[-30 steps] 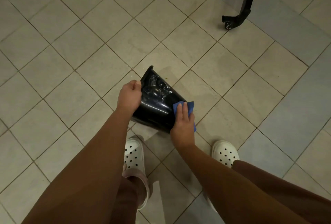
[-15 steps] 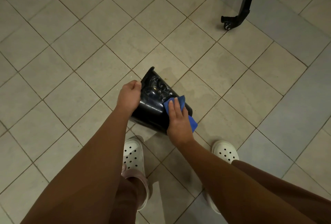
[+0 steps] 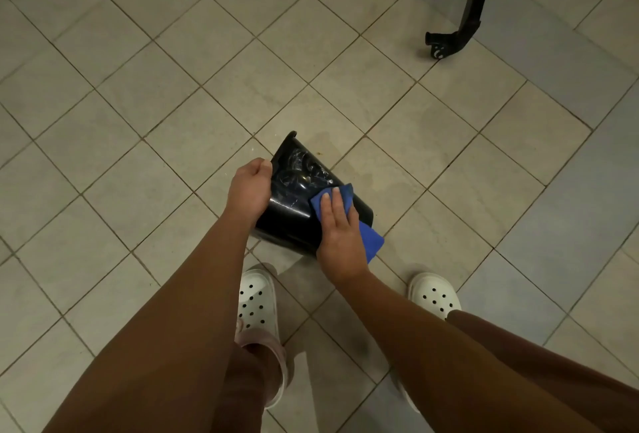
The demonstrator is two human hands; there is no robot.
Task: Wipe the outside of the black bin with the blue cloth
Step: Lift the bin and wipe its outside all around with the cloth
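The black bin (image 3: pixel 294 204) lies tilted on the tiled floor (image 3: pixel 138 121). The left hand (image 3: pixel 249 187) grips its rim, fingers curled; the right hand (image 3: pixel 340 232) presses the blue cloth (image 3: pixel 370 240) under straight fingers against its side.

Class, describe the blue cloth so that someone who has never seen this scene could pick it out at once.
Start from the tiled floor, just ahead of the white clogs, where a black bin is held tilted. The right hand presses the blue cloth against its side. It is the only blue thing among black, white and beige.
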